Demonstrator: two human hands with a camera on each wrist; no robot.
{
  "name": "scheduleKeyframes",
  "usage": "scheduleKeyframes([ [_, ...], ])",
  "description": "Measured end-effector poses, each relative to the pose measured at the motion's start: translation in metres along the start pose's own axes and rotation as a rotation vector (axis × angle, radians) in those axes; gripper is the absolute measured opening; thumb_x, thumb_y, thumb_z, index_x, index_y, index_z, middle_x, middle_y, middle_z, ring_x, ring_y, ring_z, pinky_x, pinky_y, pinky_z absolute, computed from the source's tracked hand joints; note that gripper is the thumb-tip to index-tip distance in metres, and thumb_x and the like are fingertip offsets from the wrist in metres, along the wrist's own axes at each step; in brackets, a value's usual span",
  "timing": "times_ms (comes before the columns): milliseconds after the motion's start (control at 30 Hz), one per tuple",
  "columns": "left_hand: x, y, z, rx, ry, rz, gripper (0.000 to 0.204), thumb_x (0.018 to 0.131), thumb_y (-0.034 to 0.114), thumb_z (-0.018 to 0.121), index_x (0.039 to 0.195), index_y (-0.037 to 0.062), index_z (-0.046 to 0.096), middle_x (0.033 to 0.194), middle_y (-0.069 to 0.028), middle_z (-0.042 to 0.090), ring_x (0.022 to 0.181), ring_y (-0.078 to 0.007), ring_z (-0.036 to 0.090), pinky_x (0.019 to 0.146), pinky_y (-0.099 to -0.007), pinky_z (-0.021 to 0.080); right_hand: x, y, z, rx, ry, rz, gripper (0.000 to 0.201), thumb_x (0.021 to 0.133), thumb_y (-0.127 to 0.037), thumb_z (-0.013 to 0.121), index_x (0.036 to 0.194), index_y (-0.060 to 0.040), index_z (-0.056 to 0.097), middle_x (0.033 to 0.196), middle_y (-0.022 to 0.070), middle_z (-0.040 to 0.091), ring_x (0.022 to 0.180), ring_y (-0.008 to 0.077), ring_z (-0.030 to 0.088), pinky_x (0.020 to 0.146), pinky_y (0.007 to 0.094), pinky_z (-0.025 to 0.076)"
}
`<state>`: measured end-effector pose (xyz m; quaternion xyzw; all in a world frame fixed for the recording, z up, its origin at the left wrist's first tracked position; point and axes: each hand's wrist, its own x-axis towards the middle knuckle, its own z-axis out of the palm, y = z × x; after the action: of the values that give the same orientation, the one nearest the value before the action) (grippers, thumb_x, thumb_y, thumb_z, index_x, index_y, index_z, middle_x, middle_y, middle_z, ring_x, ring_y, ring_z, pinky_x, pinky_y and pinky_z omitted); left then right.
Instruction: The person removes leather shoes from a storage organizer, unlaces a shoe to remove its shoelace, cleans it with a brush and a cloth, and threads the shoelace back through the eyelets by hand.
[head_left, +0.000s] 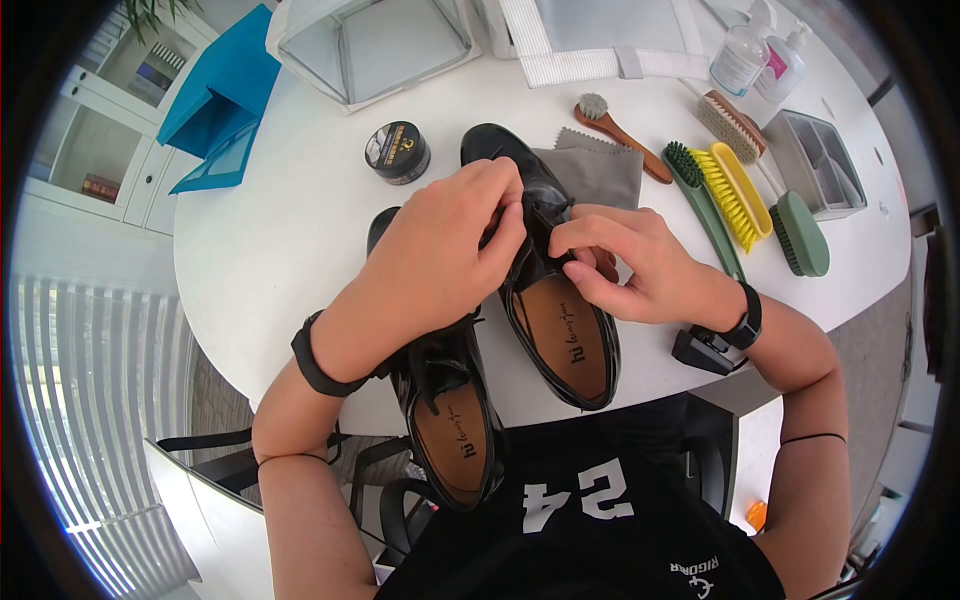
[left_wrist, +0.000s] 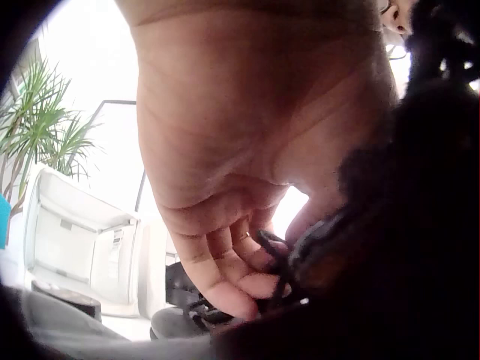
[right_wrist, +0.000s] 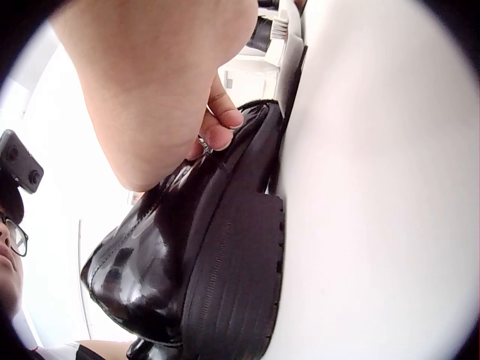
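Two glossy black lace-up shoes with brown insoles lie side by side; the right one (head_left: 565,345) rests on the table, while the left one (head_left: 462,435) extends past its front edge. Over the right shoe's lacing, my left hand (head_left: 435,245) pinches a black lace (left_wrist: 279,259) with curled fingers, partly hidden in the head view. My right hand (head_left: 650,262) is at the same lacing from the other side, thumb and index finger bent around the lace. In the right wrist view, the right hand's fingertips (right_wrist: 219,136) are against the upper of the shoe (right_wrist: 150,255).
A round black tin (head_left: 397,152) and grey cloth (head_left: 600,175) lie beyond the shoes. To the right are a wooden-handled brush (head_left: 625,137), a yellow brush (head_left: 738,195), green brushes (head_left: 800,235), a grey box (head_left: 818,165) and pump bottles (head_left: 740,60). White containers (head_left: 375,50) stand behind.
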<state>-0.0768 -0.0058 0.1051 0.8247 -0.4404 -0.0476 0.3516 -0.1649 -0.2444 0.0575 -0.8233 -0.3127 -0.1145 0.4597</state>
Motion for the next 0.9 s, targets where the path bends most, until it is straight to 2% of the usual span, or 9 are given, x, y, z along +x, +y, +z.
scheduleKeyframes([
  [133,0.0053,-0.0078,-0.0026,-0.135,-0.038,-0.048,0.011,0.103,0.006,0.061,0.100,-0.0026,0.054,0.079,-0.0136,0.059,0.072,-0.0212,0.055,0.070,-0.0354,0.047,0.0008,0.0002,-0.0003,-0.003,0.001,-0.021,0.023,0.096,0.000,0.071,0.118,-0.0065,0.069,0.086,0.0062,0.064,0.064,0.0186,0.059,0.059,0.0332,0.049],
  [467,0.0057,-0.0078,-0.0020,-0.158,-0.041,-0.051,0.012,0.104,0.006,0.060,0.099,-0.0026,0.054,0.077,-0.0126,0.057,0.071,-0.0201,0.052,0.069,-0.0352,0.045,0.0007,0.0004,-0.0009,-0.006,-0.012,-0.027,0.025,0.096,0.001,0.071,0.119,-0.0065,0.068,0.088,0.0064,0.065,0.065,0.0195,0.059,0.060,0.0336,0.050],
  [900,0.0056,-0.0078,-0.0007,-0.144,-0.022,-0.029,0.011,0.103,0.005,0.060,0.098,-0.0022,0.053,0.077,-0.0121,0.056,0.071,-0.0199,0.051,0.069,-0.0353,0.045,0.0003,-0.0002,-0.0004,-0.003,-0.002,-0.009,0.024,0.095,0.000,0.072,0.119,-0.0067,0.069,0.082,0.0058,0.061,0.064,0.0189,0.059,0.059,0.0334,0.049],
])
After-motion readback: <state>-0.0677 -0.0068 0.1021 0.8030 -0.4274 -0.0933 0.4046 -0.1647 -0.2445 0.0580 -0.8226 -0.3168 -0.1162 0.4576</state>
